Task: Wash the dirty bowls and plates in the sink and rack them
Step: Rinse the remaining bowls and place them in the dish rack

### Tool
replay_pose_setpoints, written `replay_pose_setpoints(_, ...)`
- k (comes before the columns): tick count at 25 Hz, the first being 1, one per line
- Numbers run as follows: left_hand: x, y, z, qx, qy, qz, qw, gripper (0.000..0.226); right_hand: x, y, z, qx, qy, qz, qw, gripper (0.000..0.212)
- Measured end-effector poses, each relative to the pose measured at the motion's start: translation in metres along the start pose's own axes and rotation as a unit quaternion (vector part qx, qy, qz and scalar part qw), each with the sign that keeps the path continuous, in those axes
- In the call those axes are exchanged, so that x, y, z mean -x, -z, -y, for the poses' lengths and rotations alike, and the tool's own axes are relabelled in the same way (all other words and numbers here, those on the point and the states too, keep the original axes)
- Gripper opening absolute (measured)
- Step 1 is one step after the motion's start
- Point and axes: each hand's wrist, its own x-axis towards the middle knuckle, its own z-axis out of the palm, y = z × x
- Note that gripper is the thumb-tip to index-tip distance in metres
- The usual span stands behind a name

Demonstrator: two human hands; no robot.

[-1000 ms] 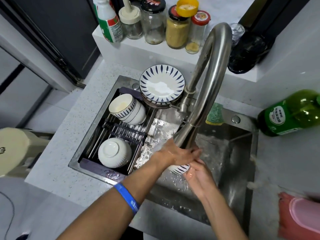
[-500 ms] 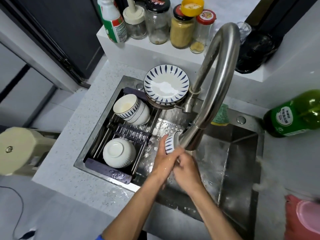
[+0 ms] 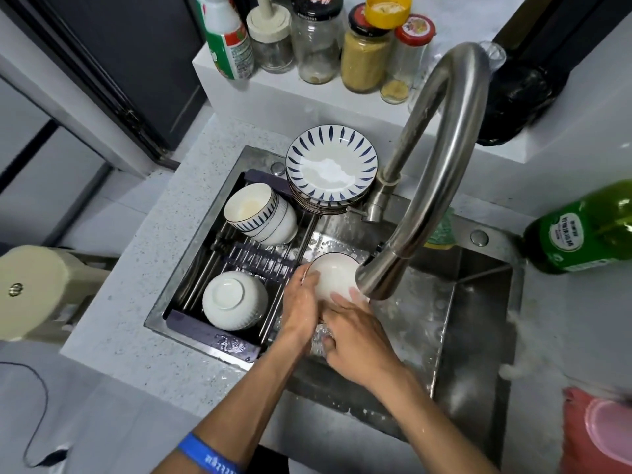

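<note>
A small white bowl [image 3: 333, 275] is tilted with its inside facing me, just under the faucet head [image 3: 379, 277] over the steel sink [image 3: 478, 319]. My left hand [image 3: 301, 302] grips its left rim. My right hand [image 3: 355, 333] holds it from below, fingers reaching into the bowl. Water runs off between my hands. On the dark rack [image 3: 212, 338] at the sink's left stands an upturned white bowl [image 3: 234, 299]. Behind it lie nested blue-striped bowls [image 3: 260, 213] on their sides. A stack of blue-patterned plates [image 3: 330, 165] sits at the rack's far end.
The curved steel faucet [image 3: 444, 148] arches over the sink. Jars and a spray bottle [image 3: 227, 35] stand on the back ledge. A green detergent bottle [image 3: 581, 230] lies at the right, a green sponge [image 3: 441, 230] behind the faucet, a pink item [image 3: 602, 436] at the lower right.
The bowl has turned from bottom-up low in the sink to tilted with its inside facing me under the spout. Both hands moved up and left with it.
</note>
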Motion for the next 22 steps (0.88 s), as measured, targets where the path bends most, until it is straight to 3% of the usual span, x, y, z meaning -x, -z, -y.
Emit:
replay_pose_setpoints(4,-0.004,-0.002,-0.018,-0.09,0.009,0.085,0.992,0.038,0.001,0.001,-0.022,0.055,0.024,-0.038,0.997,0.02)
replay_pose_setpoints(6,0.009,-0.013,-0.005,-0.066,-0.023,0.051,0.996,0.046,0.003,-0.004,-0.018,-0.005,-0.023,-0.087,0.996,0.022)
replay_pose_setpoints(8,0.008,-0.016,0.0,-0.062,-0.02,0.043,0.997,0.056,0.005,-0.008,-0.014,-0.074,-0.003,-0.113,0.991,0.021)
replay_pose_setpoints(10,-0.005,-0.008,-0.009,-0.087,0.028,0.102,0.991,0.062,0.008,-0.017,-0.025,-0.041,0.061,-0.132,0.989,0.017)
replay_pose_setpoints(11,-0.009,-0.004,-0.013,-0.039,0.039,0.14,0.989,0.057,0.009,-0.02,-0.033,-0.069,0.049,-0.148,0.985,0.017)
replay_pose_setpoints(12,-0.008,0.0,-0.015,0.025,0.042,0.175,0.983,0.053,0.009,-0.022,-0.035,-0.183,0.003,-0.149,0.972,0.019)
replay_pose_setpoints(13,-0.003,0.005,-0.013,0.084,0.051,0.204,0.974,0.054,0.008,-0.023,-0.029,-0.351,-0.057,-0.139,0.924,0.02)
replay_pose_setpoints(14,0.004,0.007,-0.01,0.105,0.058,0.225,0.967,0.057,0.006,-0.024,-0.021,-0.499,-0.106,-0.118,0.852,0.021)
replay_pose_setpoints(15,0.009,0.008,-0.005,0.097,0.059,0.219,0.969,0.06,0.004,-0.024,-0.012,-0.604,-0.135,-0.103,0.779,0.024)
replay_pose_setpoints(16,0.012,0.01,-0.002,0.065,0.055,0.19,0.978,0.063,0.004,-0.023,-0.007,-0.656,-0.161,-0.094,0.732,0.025)
replay_pose_setpoints(18,0.015,0.023,-0.013,-0.021,0.021,0.112,0.993,0.069,0.006,-0.023,-0.004,-0.726,-0.193,-0.054,0.658,0.024)
replay_pose_setpoints(20,0.015,0.048,-0.027,-0.148,-0.065,0.052,0.985,0.083,0.003,-0.02,-0.004,-0.765,-0.226,-0.024,0.602,0.036)
replay_pose_setpoints(21,0.015,0.062,-0.033,-0.262,-0.103,0.012,0.96,0.09,0.001,-0.02,-0.008,-0.77,-0.252,-0.026,0.586,0.041)
replay_pose_setpoints(22,0.014,0.076,-0.036,-0.392,-0.121,-0.034,0.911,0.094,-0.002,-0.022,-0.014,-0.77,-0.283,-0.036,0.57,0.041)
